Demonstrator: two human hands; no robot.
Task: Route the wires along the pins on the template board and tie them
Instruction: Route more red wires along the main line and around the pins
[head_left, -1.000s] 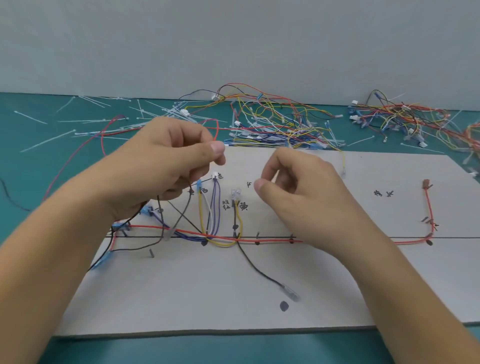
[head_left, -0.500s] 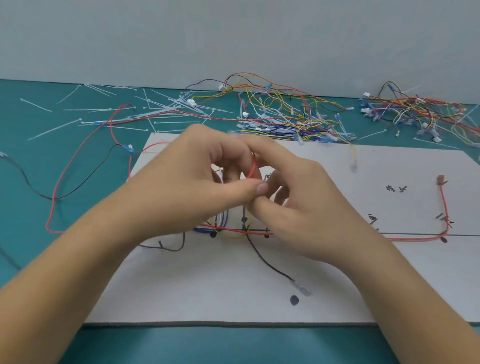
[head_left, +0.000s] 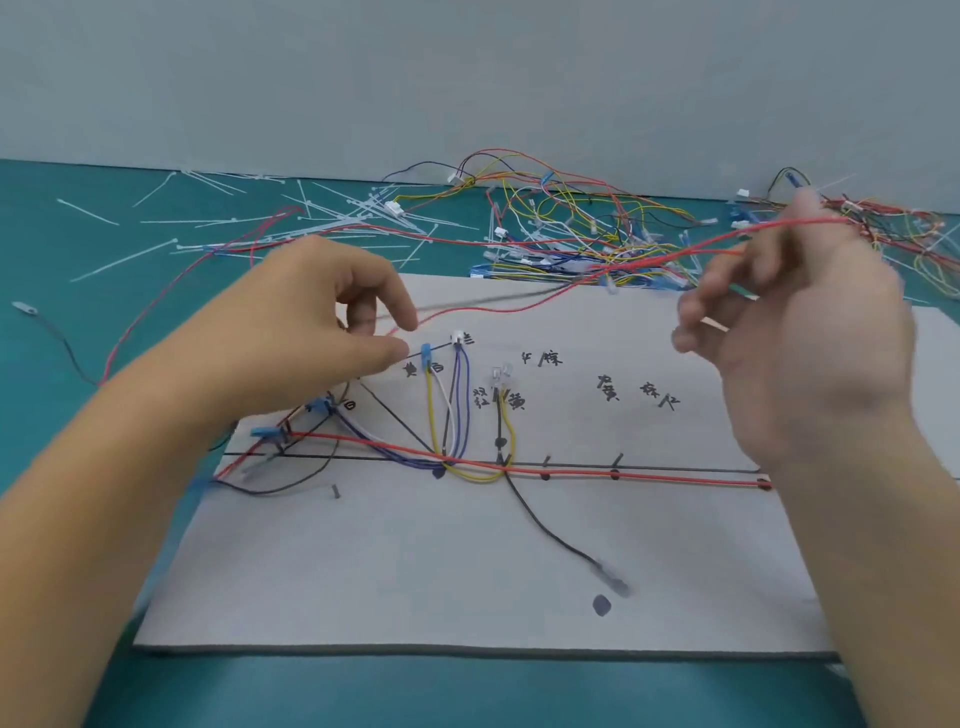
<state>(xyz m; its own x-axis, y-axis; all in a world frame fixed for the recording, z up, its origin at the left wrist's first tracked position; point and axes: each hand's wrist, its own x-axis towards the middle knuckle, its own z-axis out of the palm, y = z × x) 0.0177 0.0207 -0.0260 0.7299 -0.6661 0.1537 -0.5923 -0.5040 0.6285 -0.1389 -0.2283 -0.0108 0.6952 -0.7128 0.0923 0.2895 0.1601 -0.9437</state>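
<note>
loose red wire (head_left: 498, 311): strung in the air over the far half of the template board (head_left: 363, 571), climbing from the left hand (head_left: 311, 332) up to the right hand (head_left: 800, 332) — its upper stretch is smeared by blur.
left hand: low over the board's far-left part, thumb and forefinger pinched on the loose red wire, the other fingers curled in.
right hand: raised above the board's right end with fingers curled and the wire crossing its fingertips; it seems to grip the wire, though blur hides just how.
template board: a pale grey sheet lying flat on the tabletop (head_left: 78, 338), with a black line drawn across it and handwritten marks.
pins (head_left: 617, 460): short and dark, standing along the drawn line.
routed red wire (head_left: 649, 475): laid along that line just beside the pins, from the left corner to where the right wrist hides it.
yellow wire (head_left: 470, 477): a U-shaped loop touching the line, one end at a blue connector (head_left: 426, 356).
purple wires (head_left: 461, 405): running from a white connector (head_left: 457, 338) down to the line.
black wire (head_left: 545, 535): leaves the line toward the near edge and ends in a clear-sleeved terminal just beside a black dot (head_left: 601, 605).
cable ties (head_left: 122, 261): white, scattered over the far-left tabletop.
wire heap (head_left: 571, 228): a many-coloured tangle behind the board, near the wall (head_left: 467, 78) — a second tangle lies at the far right, partly behind the right hand.
wall: plain grey.
</note>
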